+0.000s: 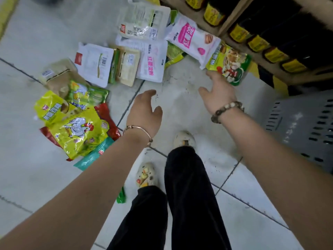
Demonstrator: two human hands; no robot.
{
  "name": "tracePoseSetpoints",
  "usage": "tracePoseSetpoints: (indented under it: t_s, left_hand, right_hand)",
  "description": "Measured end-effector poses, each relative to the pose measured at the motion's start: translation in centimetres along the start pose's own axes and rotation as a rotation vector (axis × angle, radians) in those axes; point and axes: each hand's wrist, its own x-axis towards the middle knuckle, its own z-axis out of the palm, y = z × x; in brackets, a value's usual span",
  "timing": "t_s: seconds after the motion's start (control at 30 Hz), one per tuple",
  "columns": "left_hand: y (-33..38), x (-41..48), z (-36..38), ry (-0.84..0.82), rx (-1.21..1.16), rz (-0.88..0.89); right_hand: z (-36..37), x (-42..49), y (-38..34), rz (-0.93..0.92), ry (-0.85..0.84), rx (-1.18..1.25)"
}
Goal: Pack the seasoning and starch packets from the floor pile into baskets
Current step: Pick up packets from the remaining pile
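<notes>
Glossy chicken-print packets (77, 130) lie at the left of the floor pile, with white starch packets (151, 58) beyond. Soft, light and probably slippery, they look best pinched at a sealed edge. The left hand (144, 112) hangs loose and holds nothing. The right hand (218, 94), fingers spread and empty, reaches toward a green packet (230, 67) beside the shelf (191, 15). Bare tiles lead to the grey basket (302, 127).

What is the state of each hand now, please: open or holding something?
Left hand: open, holding nothing.
Right hand: open, fingers spread near the green-and-yellow packet, holding nothing.
</notes>
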Motion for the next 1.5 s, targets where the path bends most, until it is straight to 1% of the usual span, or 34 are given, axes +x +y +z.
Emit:
tracePoseSetpoints:
  t_s: [0.13,0.2,0.43,0.53,0.67,0.87,0.97,1.1,1.17,1.23,1.3,1.4,1.5]
  left_hand:
    - [-0.9,4.1,1.5,0.020,-0.020,-0.045]
    - [-1.6,6.3,2.3,0.045,-0.043,-0.047]
    - [-6.2,12.2,5.5,0.058,-0.042,-0.056]
    - [-8.4,14.4,6.5,0.091,-0.037,-0.030]
    - [-10.7,17.7,7.2,0.165,-0.023,0.063]
    - [-13.2,21.9,8.2,0.223,-0.053,0.110]
    - [-14.1,23.5,8.7,0.289,-0.070,0.166]
    - [-15.3,24.1,8.6,0.361,-0.221,0.231]
    - [-15.7,24.3,8.2,0.348,-0.272,0.228]
    - [-16.1,24.6,8.0,0.357,-0.322,0.194]
    - [-16.1,24.7,7.9,0.375,-0.346,0.195]
    - [-16.3,25.4,7.4,0.415,-0.395,0.213]
    - [-16.9,26.3,7.3,0.422,-0.571,0.153]
  right_hand:
    - [2.5,4.8,0.5,-0.042,-0.085,-0.071]
    - [3.9,7.3,0.7,-0.084,-0.091,-0.117]
    - [8.8,14.3,1.0,-0.136,-0.075,-0.198]
    - [10.7,16.6,0.3,-0.201,-0.053,-0.223]
    - [13.4,19.3,-1.3,-0.334,0.010,-0.209]
    - [17.3,23.0,-3.0,-0.458,-0.048,-0.313]
    - [18.5,24.3,-3.6,-0.492,-0.057,-0.342]
    - [19.7,24.8,-3.7,-0.525,-0.106,-0.433]
    - [20.1,25.1,-3.8,-0.541,-0.129,-0.485]
    - [20.0,25.7,-4.1,-0.535,-0.115,-0.454]
    - [19.8,26.0,-5.0,-0.535,-0.052,-0.424]
    - [20.1,25.8,-7.2,-0.593,0.036,-0.378]
    - [21.3,25.6,-10.3,-0.608,-0.030,-0.258]
